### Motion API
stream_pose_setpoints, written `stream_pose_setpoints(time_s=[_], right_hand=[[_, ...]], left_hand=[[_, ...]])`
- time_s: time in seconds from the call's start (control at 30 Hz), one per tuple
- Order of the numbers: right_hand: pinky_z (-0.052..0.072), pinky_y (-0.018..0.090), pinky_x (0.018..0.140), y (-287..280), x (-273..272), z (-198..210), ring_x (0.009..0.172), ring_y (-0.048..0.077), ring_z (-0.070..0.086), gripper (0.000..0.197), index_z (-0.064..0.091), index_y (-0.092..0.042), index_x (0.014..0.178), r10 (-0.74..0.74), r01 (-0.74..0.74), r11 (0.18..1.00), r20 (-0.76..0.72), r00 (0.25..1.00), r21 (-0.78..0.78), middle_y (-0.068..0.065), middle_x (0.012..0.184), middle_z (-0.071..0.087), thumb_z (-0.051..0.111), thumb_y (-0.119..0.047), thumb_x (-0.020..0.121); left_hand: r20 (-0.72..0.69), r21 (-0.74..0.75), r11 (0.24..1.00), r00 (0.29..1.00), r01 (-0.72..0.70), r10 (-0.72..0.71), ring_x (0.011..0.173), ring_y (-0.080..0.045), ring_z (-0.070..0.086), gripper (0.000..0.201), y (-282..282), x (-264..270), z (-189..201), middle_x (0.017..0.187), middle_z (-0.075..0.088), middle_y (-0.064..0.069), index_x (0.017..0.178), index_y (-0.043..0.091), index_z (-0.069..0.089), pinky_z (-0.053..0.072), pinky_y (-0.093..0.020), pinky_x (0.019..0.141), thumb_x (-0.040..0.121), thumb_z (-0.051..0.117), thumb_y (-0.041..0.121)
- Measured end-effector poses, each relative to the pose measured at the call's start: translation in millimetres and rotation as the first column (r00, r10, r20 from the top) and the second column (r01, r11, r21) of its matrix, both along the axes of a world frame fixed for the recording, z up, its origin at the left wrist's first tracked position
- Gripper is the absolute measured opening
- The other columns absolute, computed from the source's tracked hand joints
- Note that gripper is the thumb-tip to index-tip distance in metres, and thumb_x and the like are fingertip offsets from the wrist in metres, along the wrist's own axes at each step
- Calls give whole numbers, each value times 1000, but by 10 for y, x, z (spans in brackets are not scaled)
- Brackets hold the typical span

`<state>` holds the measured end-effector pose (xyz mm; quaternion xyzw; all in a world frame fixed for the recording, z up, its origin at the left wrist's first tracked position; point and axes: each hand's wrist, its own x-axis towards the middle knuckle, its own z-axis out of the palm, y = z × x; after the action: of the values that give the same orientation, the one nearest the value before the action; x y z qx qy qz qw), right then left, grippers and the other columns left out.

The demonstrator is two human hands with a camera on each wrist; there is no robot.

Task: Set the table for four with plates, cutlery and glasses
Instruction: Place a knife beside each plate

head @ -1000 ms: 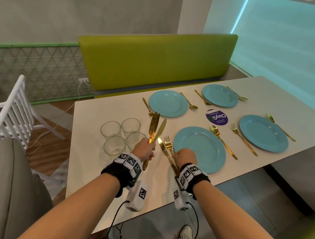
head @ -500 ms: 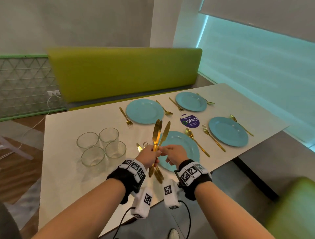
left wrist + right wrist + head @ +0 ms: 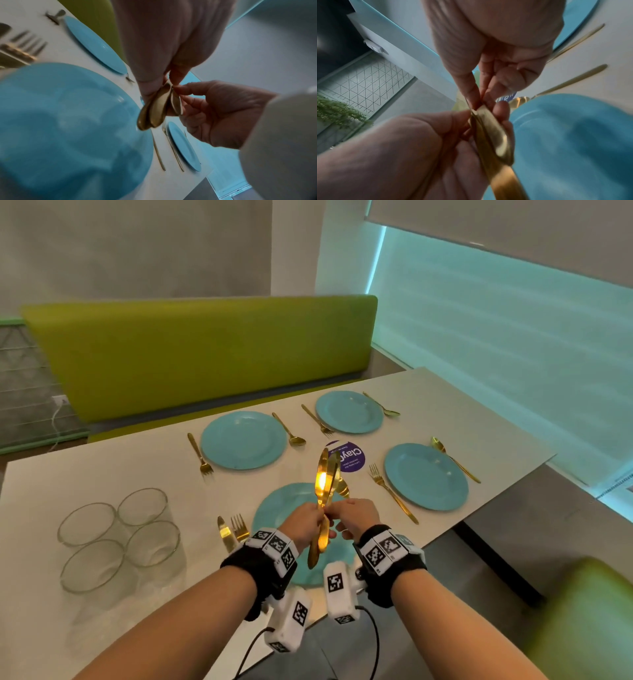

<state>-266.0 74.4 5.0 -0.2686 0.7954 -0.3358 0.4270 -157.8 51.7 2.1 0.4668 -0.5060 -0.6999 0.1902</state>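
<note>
Above the near blue plate (image 3: 274, 508) my left hand (image 3: 310, 522) grips a bundle of gold knives (image 3: 324, 484), blades pointing up. My right hand (image 3: 342, 517) meets it and pinches one knife handle (image 3: 176, 104) at the side of the bundle (image 3: 493, 135). One knife (image 3: 224, 530) and a fork (image 3: 239, 527) lie left of the near plate. A spoon (image 3: 342, 489) shows behind the blades. The other three plates, far left (image 3: 243, 440), far right (image 3: 349, 411) and right (image 3: 426, 475), each have a fork and a spoon beside them.
Several empty glasses (image 3: 120, 539) stand grouped at the table's left. A purple round sticker (image 3: 352, 457) lies mid-table. A green bench (image 3: 205, 354) runs behind the white table (image 3: 102, 467), and a green seat (image 3: 582, 611) is at my right. The table's near edge is under my wrists.
My right hand left a knife lying beside the near fork and came over to the bundle in my left hand. Both hands shifted right over the near plate, and my view turned right.
</note>
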Motion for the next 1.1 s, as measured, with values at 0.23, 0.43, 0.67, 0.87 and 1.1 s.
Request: stream_pose_setpoints(time_s=[0.23, 0.43, 0.67, 0.87, 1.1], right_hand=[[53, 32, 70, -227, -815, -120, 70, 20, 58, 20, 73, -8, 91, 46, -31, 997, -219, 975, 70, 11, 93, 71, 64, -24, 83], [52, 31, 87, -159, -1342, -409, 103, 27, 63, 28, 70, -6, 106, 209, -56, 949, -489, 847, 310, 11, 110, 69, 52, -17, 88], [50, 31, 82, -152, -1481, -692, 101, 25, 64, 25, 67, -11, 106, 343, -110, 910, -578, 740, 400, 8, 108, 68, 48, -16, 91], [51, 31, 81, -117, -1520, -827, 100, 22, 65, 26, 66, -13, 108, 398, -171, 905, -633, 664, 390, 6, 107, 68, 44, -18, 95], [51, 29, 80, -131, -1549, -927, 97, 20, 65, 24, 69, -15, 105, 329, -148, 931, -592, 736, 334, 4, 103, 69, 48, -22, 95]], left_hand=[[86, 49, 979, 978, -196, 191, 56, -19, 52, 26, -297, -606, -15, 70, 49, -8, 76, 11, 44, 44, -22, 44, 98, 31, 4], [118, 58, 965, 962, -255, 247, 54, -15, 44, 24, -550, -797, -13, 68, 45, -6, 81, 9, 45, 40, -24, 52, 99, 29, 7], [108, 79, 954, 953, -290, 281, 56, -12, 40, 24, -645, -899, -38, 70, 44, -5, 84, 9, 45, 37, -21, 53, 102, 30, 9], [161, 39, 938, 929, -344, 334, 60, -13, 48, 16, -651, -1008, -113, 75, 50, -6, 106, 5, 47, 45, -23, 58, 101, 34, 12], [198, 1, 940, 921, -342, 334, 63, -12, 52, 27, -661, -1124, -119, 76, 53, -4, 120, 1, 50, 48, -24, 60, 101, 36, 14]])
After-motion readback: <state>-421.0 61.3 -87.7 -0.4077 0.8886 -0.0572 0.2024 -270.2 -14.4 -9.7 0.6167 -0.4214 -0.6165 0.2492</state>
